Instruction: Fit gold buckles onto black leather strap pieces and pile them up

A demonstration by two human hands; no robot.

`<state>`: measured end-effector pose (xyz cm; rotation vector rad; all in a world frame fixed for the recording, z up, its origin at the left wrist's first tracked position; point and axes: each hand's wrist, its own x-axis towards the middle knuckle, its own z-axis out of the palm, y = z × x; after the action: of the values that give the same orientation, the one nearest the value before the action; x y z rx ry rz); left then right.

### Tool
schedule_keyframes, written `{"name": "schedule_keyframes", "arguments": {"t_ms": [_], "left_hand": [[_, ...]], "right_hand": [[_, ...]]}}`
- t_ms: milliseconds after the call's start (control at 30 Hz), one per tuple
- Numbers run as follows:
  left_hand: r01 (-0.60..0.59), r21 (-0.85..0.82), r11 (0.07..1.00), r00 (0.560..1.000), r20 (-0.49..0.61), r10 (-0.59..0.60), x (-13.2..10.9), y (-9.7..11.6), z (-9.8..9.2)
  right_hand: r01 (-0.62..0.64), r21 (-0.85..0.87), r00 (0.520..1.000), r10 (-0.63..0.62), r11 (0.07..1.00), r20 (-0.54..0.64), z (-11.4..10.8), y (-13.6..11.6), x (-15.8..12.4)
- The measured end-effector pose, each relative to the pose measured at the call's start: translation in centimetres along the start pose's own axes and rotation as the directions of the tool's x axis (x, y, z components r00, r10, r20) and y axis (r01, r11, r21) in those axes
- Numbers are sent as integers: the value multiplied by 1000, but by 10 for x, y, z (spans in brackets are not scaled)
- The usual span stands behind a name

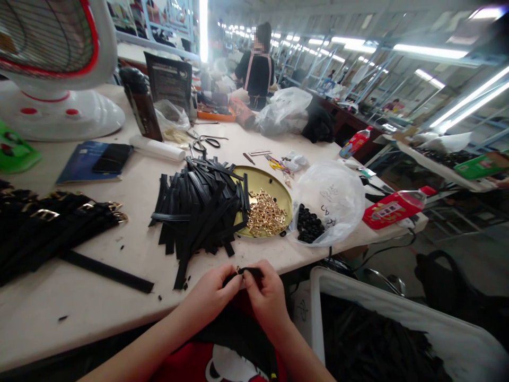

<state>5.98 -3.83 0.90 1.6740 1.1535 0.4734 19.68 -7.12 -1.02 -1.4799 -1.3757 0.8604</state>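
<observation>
Just off the table's front edge, my left hand and my right hand meet, both closed on one black strap. A small gold-coloured piece shows between the fingertips; its exact shape is mostly hidden. Beyond my hands lies a heap of loose black straps. Beside it, a yellow-green round tray carries a pile of small gold buckles. To the right, small black pieces spill at the mouth of a clear plastic bag. Black straps with gold buckles are stacked at the left.
A white heater or fan, a dark bottle and a blue booklet stand at the back left. Scissors lie behind the heap. Red drink bottles sit at the right edge. A white bin holds black material below.
</observation>
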Motion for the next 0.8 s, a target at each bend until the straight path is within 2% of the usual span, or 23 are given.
{"name": "schedule_keyframes", "arguments": {"t_ms": [67,133,233,300,367,467,533,600,667,733,800], "left_hand": [[-9,22,1000,1000,-8,9,2,-2,0],[-22,37,999,1000,6,21,5,-6,-2],[24,18,1000,998,59,-25,11,-16,-4],[97,-49,994,993,79,-93,14,-23,-3],[127,-123,984,988,99,-115,17,-26,0],[114,-152,982,985,147,-92,22,-25,3],[110,-124,986,990,99,-98,26,-22,1],[129,-94,987,992,19,-127,30,-19,-4],[162,-95,982,987,-10,-163,33,-20,-9],[184,-137,973,983,7,-185,35,-24,-11],[195,-186,963,981,30,-193,35,-29,-10]], "right_hand": [[124,-189,991,-132,974,-29,1,1,1],[158,-255,984,-174,954,-40,3,4,3],[59,-118,998,-62,991,-21,1,7,8],[-16,43,997,12,999,79,-2,6,11],[-56,149,981,27,987,191,-5,4,13],[-55,154,953,6,986,302,-10,3,19],[-36,87,948,7,996,320,-17,8,28],[-29,4,975,28,1000,222,-33,18,44],[-30,-82,1000,30,996,1,-59,33,65],[-55,-235,962,-12,970,-273,-91,49,84],[-116,-396,904,-68,911,-423,-121,63,98]]}}
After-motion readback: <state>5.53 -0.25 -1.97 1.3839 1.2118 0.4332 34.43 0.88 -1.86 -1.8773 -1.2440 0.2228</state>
